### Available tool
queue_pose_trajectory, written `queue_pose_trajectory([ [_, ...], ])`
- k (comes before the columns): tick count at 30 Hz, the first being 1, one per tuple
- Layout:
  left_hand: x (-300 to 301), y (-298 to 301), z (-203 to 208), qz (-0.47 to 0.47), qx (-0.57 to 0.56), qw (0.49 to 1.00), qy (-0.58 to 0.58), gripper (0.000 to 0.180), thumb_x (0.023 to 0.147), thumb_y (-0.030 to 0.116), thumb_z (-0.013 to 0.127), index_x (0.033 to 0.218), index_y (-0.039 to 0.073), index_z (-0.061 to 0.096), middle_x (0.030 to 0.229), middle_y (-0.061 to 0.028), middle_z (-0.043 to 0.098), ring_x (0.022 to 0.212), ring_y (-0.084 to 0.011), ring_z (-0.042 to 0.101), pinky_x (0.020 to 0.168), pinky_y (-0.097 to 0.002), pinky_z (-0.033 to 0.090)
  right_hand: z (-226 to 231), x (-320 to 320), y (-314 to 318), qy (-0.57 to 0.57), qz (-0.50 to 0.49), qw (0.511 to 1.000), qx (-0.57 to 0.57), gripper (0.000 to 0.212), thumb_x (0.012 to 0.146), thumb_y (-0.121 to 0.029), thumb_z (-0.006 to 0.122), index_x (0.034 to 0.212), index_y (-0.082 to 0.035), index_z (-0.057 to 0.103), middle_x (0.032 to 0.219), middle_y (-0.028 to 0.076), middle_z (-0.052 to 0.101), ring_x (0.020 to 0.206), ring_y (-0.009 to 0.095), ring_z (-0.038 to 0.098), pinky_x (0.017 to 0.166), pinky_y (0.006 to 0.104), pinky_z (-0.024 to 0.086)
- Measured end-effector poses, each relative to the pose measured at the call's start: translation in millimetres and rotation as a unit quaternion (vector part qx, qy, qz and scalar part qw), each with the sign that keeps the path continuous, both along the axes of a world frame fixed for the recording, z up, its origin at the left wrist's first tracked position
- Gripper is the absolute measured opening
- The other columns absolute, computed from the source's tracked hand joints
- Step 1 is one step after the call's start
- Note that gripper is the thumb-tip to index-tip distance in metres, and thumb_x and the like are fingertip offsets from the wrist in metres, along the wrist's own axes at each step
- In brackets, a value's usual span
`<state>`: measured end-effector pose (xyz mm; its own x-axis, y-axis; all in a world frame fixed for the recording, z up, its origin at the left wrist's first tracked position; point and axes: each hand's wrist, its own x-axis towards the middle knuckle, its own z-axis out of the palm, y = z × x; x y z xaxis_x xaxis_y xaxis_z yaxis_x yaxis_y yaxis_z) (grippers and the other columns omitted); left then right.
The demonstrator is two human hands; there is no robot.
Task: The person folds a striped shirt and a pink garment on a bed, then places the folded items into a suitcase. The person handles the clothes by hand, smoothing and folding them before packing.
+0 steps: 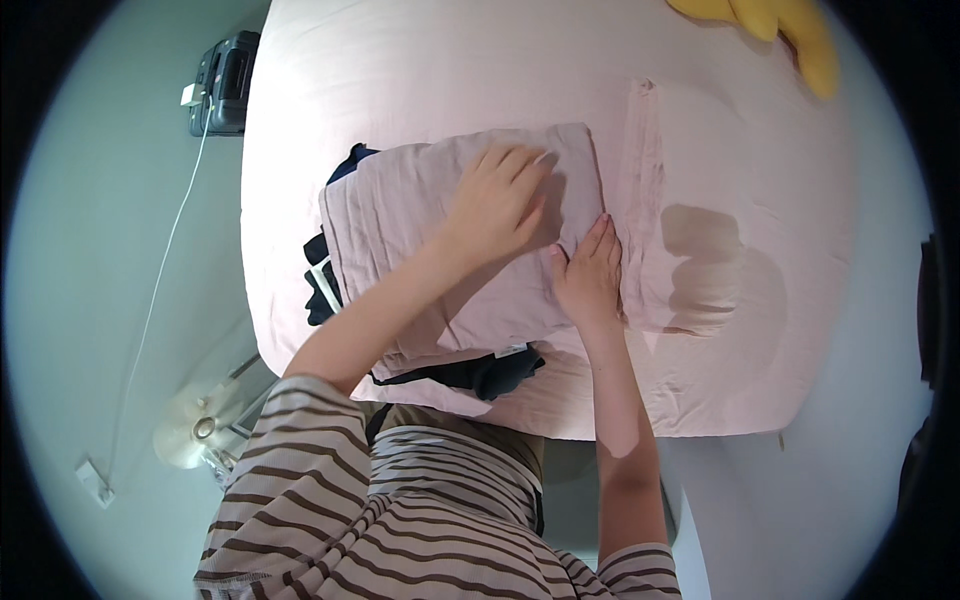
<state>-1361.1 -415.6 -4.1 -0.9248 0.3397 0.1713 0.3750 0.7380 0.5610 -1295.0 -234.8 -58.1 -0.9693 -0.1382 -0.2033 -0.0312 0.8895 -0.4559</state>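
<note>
Here, from my remote seat, I look straight down on a bed covered in pale pink. A folded mauve-pink cloth lies on it, left of the bed's middle, in a roughly square, layered bundle with soft wrinkles across its top.

My left hand is over the upper right part of the bundle, fingers curled and bunched, thumb set apart below them. I cannot tell whether the fingertips pinch any fabric or only hover, though a dark shadow falls on the cloth just beside them. My right hand rests along the bundle's right edge, its fingers extended and close together and its thumb spread away toward the left, with nothing gripped.

Dark garments peek out beneath the cloth, along its near edge and on its left side, where a white strip also shows. To the right, the hands' shadows fall across the creased sheet.

A yellow plush-looking object lies at the bed's far right corner. Off the bed to the left, a black case sits near a thin white cable.
</note>
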Motion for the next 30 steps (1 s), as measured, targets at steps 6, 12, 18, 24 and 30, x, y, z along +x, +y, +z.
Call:
queue_pose_trajectory([
  [6, 86.4, -31.6, -21.0, 0.032, -0.158, 0.986, -0.05, 0.067, 0.08, 0.046, 0.051, 0.135, 0.008, 0.044, 0.146, -0.0144, 0.034, 0.136, -0.0368, 0.025, 0.109, -0.057, 0.015, -19.3, -22.2, 2.5, -0.045, -0.101, 0.991, -0.068, 0.072, 0.086, -0.031, 0.06, 0.135, 0.012, 0.029, 0.128, 0.028, 0.047, 0.116, 0.039, 0.047, 0.099, 0.0402, 0.039],
  [12, 90.2, -39.4, -34.6, 0.022, -0.146, 0.988, -0.032, 0.075, 0.077, 0.05, 0.052, 0.139, 0.011, 0.039, 0.147, -0.0149, 0.031, 0.136, -0.0377, 0.024, 0.109, -0.0572, 0.014, 42.6, -52.2, 17.5, -0.244, -0.102, 0.95, -0.165, 0.07, 0.076, -0.032, 0.071, 0.128, 0.007, 0.043, 0.116, 0.019, 0.057, 0.105, 0.03, 0.056, 0.092, 0.0354, 0.044],
  [18, 106.6, -74.2, -4.9, 0.106, -0.165, 0.979, -0.049, 0.085, 0.071, 0.053, 0.058, 0.141, 0.009, 0.037, 0.149, -0.0162, 0.026, 0.138, -0.039, 0.02, 0.106, -0.0629, 0.012, 113.6, -34.9, 2.3, -0.214, -0.042, 0.924, -0.314, 0.073, 0.073, -0.019, 0.072, 0.133, 0.004, 0.037, 0.116, 0.019, 0.057, 0.107, 0.029, 0.056, 0.091, 0.0373, 0.045],
  [24, 111.3, -78.4, -19.7, 0.116, -0.169, 0.974, -0.093, 0.085, 0.07, 0.052, 0.063, 0.141, 0.01, 0.037, 0.152, -0.0128, 0.023, 0.14, -0.0356, 0.016, 0.109, -0.0621, 0.008, 145.7, 8.1, -121.3, -0.124, 0.133, 0.953, -0.241, 0.076, 0.074, -0.004, 0.062, 0.139, 0.005, 0.025, 0.104, 0.026, 0.062, 0.095, 0.035, 0.064, 0.081, 0.0367, 0.05],
  [30, 115.4, -115.2, -22.8, 0.177, 0.37, 0.904, -0.119, 0.065, 0.085, 0.035, 0.053, 0.141, 0.008, 0.035, 0.149, -0.0201, 0.025, 0.14, -0.0299, 0.021, 0.113, -0.0463, 0.015, 157.9, 33.1, -199.4, -0.177, 0.171, 0.965, -0.091, 0.084, 0.074, -0.015, 0.06, 0.142, 0.007, 0.017, 0.091, 0.028, 0.062, 0.079, 0.041, 0.064, 0.072, 0.0396, 0.051],
])
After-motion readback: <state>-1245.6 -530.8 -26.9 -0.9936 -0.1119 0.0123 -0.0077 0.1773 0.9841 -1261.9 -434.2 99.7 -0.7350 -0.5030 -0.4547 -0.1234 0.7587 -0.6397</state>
